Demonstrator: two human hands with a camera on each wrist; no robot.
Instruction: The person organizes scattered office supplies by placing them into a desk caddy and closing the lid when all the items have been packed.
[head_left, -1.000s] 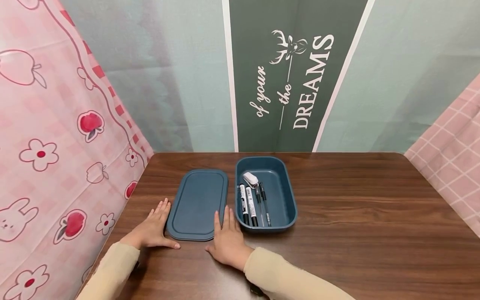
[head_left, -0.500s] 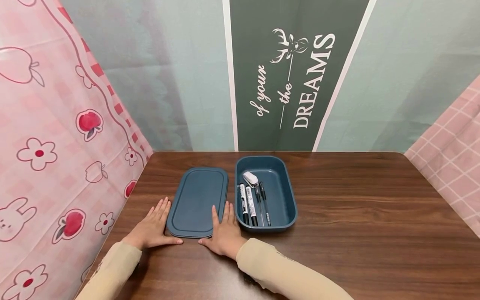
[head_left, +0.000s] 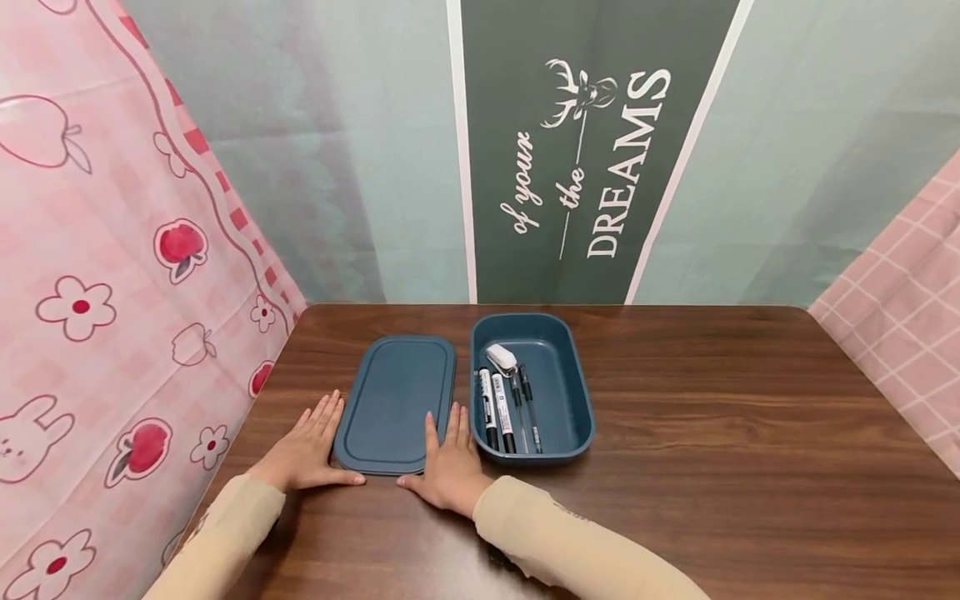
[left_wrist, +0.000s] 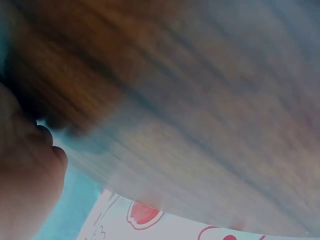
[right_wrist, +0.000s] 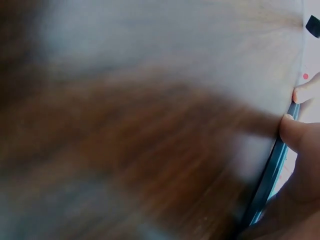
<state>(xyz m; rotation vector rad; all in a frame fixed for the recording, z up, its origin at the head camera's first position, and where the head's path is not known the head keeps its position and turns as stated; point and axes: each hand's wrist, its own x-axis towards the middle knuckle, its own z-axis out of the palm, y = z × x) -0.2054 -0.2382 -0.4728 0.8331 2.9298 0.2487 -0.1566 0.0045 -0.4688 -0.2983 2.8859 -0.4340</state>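
A flat blue lid (head_left: 397, 404) with rounded corners lies on the brown table, between my two hands. My left hand (head_left: 309, 446) rests at its left edge, fingers straight and thumb pointing along the near side. At the lid's near right corner my right hand (head_left: 450, 471) lies with straight, spread fingers, the index finger over the rim. Just right of that hand stands an uncovered blue box (head_left: 581, 417). Inside it, to the left, are two white-and-black markers (head_left: 502, 412), two clear pens (head_left: 530, 408) and a small white item (head_left: 501, 358) of unclear kind.
The wooden table (head_left: 712, 433) extends right of the box. A pink patterned curtain (head_left: 82, 250) hangs along the left side, a green one (head_left: 592, 167) with lettering behind the table. Pink checked cloth (head_left: 915, 308) hangs at the right.
The lid has shifted slightly away from me. My right hand has moved a little left and forward, its thumb now nearer the left thumb. The box and its contents stay put.
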